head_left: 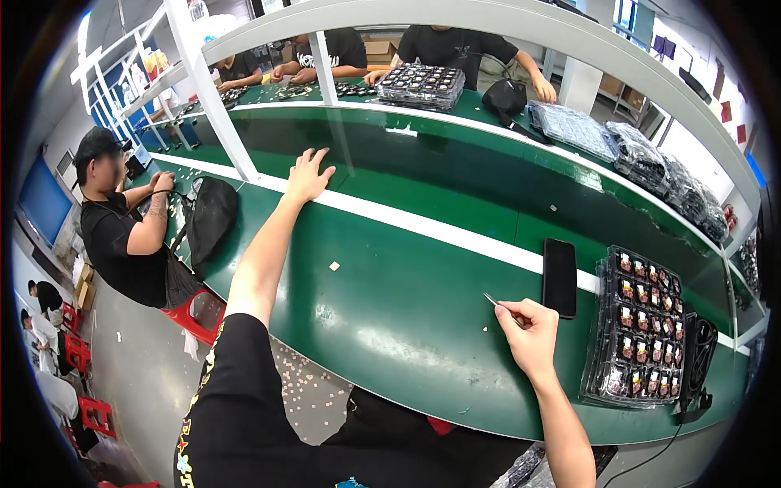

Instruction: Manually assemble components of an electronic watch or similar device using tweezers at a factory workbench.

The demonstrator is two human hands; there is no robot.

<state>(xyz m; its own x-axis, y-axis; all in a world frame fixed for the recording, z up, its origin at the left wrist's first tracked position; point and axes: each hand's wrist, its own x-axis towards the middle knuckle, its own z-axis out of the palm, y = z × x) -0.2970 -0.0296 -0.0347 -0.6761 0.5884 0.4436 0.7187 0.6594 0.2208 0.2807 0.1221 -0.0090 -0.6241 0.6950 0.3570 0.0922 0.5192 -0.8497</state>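
Observation:
My left hand reaches far forward over the green worktable, its fingers spread with nothing between them. It is near the white strip that runs along the table; I cannot tell whether it touches. In my right hand is a pair of slim metal tweezers, their tips pointing forward and left above the table. No part shows between the tips. A small pale square piece lies on the green surface between my hands. A smaller pale bit lies just left of my right hand.
Right of my right hand lie a black phone, stacked clear trays of small dark parts, and a coiled black cable. A black bag sits left, beside a seated co-worker. White shelf posts stand ahead; people work beyond.

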